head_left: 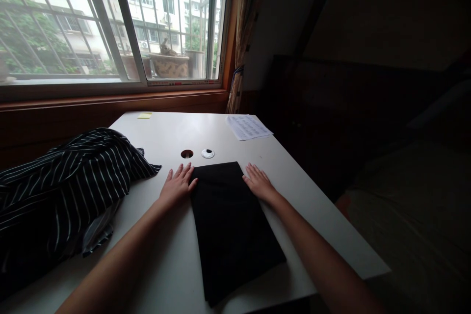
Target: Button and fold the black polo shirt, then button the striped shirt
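Between 2 hands (178, 184) (258, 184), black cloth (231, 225), long axis toward window (128, 24)

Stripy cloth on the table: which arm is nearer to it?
Left. The left arm is just right of the striped cloth; the right arm is farther off, beyond the black cloth.

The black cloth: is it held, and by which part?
Nothing is held: the left hand and right hand lie open at the side edges of the black cloth.
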Action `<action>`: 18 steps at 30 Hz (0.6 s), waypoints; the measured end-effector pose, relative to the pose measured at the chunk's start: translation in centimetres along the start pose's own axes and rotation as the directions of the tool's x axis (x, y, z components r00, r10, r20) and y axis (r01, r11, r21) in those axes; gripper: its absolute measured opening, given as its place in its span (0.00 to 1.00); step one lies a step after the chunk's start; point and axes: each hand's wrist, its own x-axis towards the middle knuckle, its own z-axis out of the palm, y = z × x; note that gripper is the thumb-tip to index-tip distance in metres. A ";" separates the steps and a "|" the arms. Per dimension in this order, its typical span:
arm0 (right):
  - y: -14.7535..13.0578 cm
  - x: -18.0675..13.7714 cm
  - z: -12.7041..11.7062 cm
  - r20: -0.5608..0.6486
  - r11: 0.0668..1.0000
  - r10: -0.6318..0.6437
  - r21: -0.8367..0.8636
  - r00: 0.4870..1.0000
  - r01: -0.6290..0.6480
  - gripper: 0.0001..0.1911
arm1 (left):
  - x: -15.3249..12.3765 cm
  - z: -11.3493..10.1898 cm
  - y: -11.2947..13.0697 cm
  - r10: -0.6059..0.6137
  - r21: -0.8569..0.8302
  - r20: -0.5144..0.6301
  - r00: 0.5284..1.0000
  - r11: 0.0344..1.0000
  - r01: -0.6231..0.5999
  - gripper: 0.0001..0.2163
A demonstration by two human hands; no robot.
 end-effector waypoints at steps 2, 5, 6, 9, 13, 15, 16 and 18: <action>0.2 -0.7 -0.3 0.001 1.000 -0.010 0.023 1.000 0.010 0.29 | 0.0 0.0 -0.2 -0.003 -0.044 -0.038 0.999 0.999 0.001 0.26; 0.1 -2.7 -1.0 0.003 0.998 -0.040 0.058 0.999 0.039 0.29 | 0.0 -0.3 -0.7 -0.009 -0.086 -0.077 0.997 0.996 0.002 0.25; 0.1 -3.6 -1.2 0.006 0.995 -0.052 0.083 0.999 0.051 0.30 | 0.0 -0.4 -0.8 -0.010 -0.103 -0.090 0.996 0.995 0.000 0.25; 0.2 -7.0 -1.7 0.032 0.975 -0.087 0.206 0.996 0.078 0.34 | 0.2 -0.9 -1.3 -0.011 -0.169 -0.119 0.993 0.986 -0.009 0.25; 0.0 -12.2 -2.1 0.042 0.960 -0.134 0.252 0.990 0.119 0.39 | 1.6 -1.4 -2.0 -0.038 -0.292 -0.118 0.992 0.956 0.002 0.25; -0.6 -14.6 -2.5 0.031 0.967 -0.163 0.203 0.986 0.153 0.43 | 2.6 -1.5 -2.3 -0.051 -0.352 -0.104 0.993 0.936 0.011 0.26; -1.1 -15.7 -2.8 0.025 0.968 -0.183 0.178 0.983 0.176 0.44 | 3.0 -1.6 -2.5 -0.054 -0.374 -0.098 0.994 0.927 0.013 0.26; -2.3 -17.6 -3.5 -0.008 0.959 -0.254 0.127 0.967 0.252 0.43 | 3.9 -1.6 -2.6 -0.052 -0.404 -0.088 0.995 0.915 0.012 0.26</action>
